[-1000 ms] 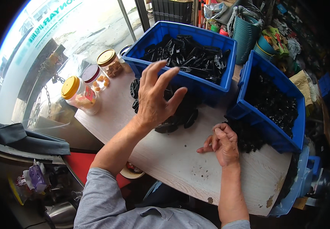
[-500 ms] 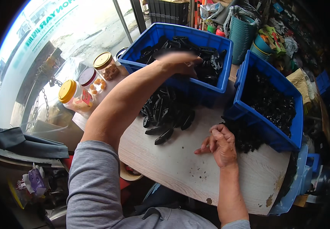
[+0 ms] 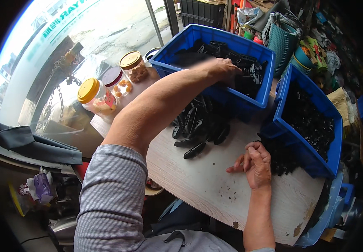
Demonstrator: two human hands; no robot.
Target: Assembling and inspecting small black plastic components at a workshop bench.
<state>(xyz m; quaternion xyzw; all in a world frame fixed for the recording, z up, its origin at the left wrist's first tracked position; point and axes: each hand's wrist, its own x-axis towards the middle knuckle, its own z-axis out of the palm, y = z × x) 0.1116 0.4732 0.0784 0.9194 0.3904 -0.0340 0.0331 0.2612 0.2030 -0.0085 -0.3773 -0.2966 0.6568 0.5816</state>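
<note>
Fingers (image 3: pixel 232 69) of left hand (image 3: pixel 223 68) among black parts (image 3: pixel 248 71) inside blue bin (image 3: pixel 215 90).

left hand (image 3: pixel 225 69) fingertips blurred | right bin (image 3: pixel 311 161) corner behind black parts

**Colours and Patterns at the Work Surface**

Two bins are solid blue: the far bin (image 3: pixel 177 54) at 12 o'clock and the side bin (image 3: pixel 290 143) at 3 o'clock. Both hold black parts. The loose pile of parts (image 3: pixel 200 126) at centre is also black. The tabletop (image 3: pixel 198 180) is pale, whitewashed wood grain with dark specks. At 10 o'clock, clear jars carry a yellow lid (image 3: pixel 88 90), a dark red lid (image 3: pixel 112 76) and a gold lid (image 3: pixel 130 60). The sleeve (image 3: pixel 112 197) is grey with fine stripes.
</note>
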